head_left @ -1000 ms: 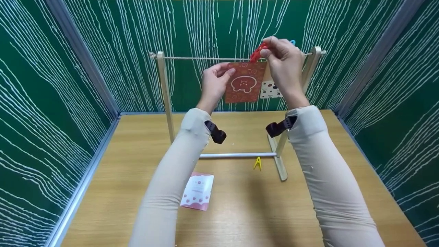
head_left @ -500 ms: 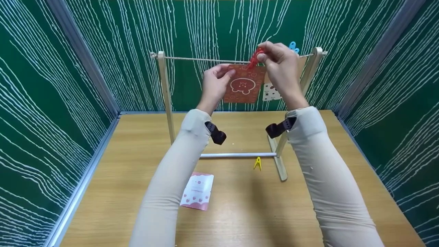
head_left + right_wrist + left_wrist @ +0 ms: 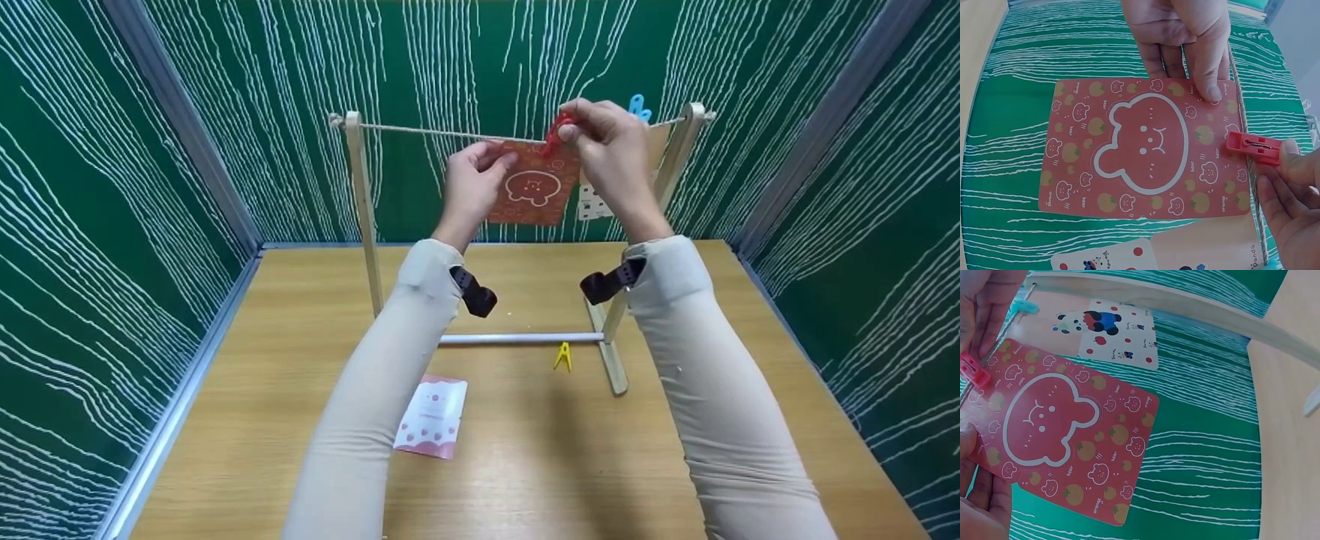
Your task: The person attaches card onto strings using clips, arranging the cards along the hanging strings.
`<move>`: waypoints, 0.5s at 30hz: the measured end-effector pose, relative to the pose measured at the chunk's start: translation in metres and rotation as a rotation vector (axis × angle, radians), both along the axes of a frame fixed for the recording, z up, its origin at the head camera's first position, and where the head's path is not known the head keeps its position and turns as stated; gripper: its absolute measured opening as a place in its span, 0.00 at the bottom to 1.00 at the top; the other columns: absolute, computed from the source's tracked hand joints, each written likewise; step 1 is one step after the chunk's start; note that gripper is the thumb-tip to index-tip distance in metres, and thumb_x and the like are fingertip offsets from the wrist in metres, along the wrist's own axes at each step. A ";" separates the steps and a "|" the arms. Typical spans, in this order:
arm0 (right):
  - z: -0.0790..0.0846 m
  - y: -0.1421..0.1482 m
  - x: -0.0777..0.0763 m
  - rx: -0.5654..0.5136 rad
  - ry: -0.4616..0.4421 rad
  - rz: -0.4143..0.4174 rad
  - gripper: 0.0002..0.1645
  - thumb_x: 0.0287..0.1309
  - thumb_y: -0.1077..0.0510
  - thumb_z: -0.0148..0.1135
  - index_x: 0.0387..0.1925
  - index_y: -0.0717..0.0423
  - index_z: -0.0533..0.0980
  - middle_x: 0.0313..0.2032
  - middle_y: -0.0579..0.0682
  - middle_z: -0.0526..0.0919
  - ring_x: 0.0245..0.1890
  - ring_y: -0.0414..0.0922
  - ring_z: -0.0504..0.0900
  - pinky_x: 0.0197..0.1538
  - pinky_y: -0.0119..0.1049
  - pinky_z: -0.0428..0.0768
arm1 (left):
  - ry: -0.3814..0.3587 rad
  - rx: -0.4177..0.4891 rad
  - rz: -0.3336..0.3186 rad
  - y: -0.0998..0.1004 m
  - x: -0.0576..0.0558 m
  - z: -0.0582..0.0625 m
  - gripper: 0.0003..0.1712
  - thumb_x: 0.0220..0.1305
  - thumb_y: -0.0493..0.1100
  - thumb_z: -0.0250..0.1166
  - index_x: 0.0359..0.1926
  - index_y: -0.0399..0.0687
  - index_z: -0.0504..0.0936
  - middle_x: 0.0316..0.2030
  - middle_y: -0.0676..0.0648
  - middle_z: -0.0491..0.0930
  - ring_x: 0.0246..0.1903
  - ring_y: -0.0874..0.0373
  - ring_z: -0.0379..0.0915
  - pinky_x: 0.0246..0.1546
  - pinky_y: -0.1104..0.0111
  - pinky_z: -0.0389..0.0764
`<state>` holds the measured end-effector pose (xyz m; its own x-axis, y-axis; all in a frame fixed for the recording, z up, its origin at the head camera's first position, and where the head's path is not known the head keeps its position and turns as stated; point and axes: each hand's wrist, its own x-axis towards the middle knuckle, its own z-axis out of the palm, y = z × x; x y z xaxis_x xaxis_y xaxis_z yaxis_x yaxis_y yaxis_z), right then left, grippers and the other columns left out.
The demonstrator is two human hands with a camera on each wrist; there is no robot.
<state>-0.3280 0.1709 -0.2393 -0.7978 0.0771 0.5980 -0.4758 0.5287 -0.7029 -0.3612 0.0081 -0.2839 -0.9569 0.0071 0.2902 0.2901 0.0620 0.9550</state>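
A red card with a white-outlined bear is up at the rope, its top edge along it. My left hand pinches the card near its upper left corner, thumb on the front. With thumb and fingers, my right hand grips a red clothespin, whose tip overlaps the card's top edge and the rope in the right wrist view. Just to the right hangs a panda card, held on the rope by a blue clothespin and partly hidden behind my right hand.
The rope runs between two wooden posts of a stand with a white lower bar. On the table lie a pink-and-white strawberry card and a yellow clothespin. Green walls with white lines enclose the table.
My right hand has come slightly down and left with the red clothespin, its tip now over the card's top edge. The rope sags more, and more of the blue clothespin shows.
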 end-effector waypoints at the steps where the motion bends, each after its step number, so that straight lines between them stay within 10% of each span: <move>1: 0.000 0.000 0.000 0.001 -0.002 -0.002 0.14 0.65 0.60 0.57 0.49 0.55 0.82 0.42 0.52 0.81 0.37 0.38 0.73 0.42 0.25 0.75 | 0.002 0.001 0.000 0.000 0.000 0.000 0.13 0.64 0.43 0.62 0.48 0.48 0.83 0.45 0.49 0.85 0.44 0.61 0.80 0.50 0.73 0.78; 15: -0.001 -0.002 0.001 0.084 -0.017 -0.017 0.18 0.65 0.59 0.57 0.56 0.51 0.78 0.49 0.53 0.83 0.41 0.40 0.76 0.44 0.24 0.76 | -0.001 0.015 -0.012 0.000 -0.001 -0.006 0.13 0.64 0.43 0.62 0.49 0.47 0.82 0.45 0.49 0.85 0.44 0.61 0.80 0.48 0.73 0.79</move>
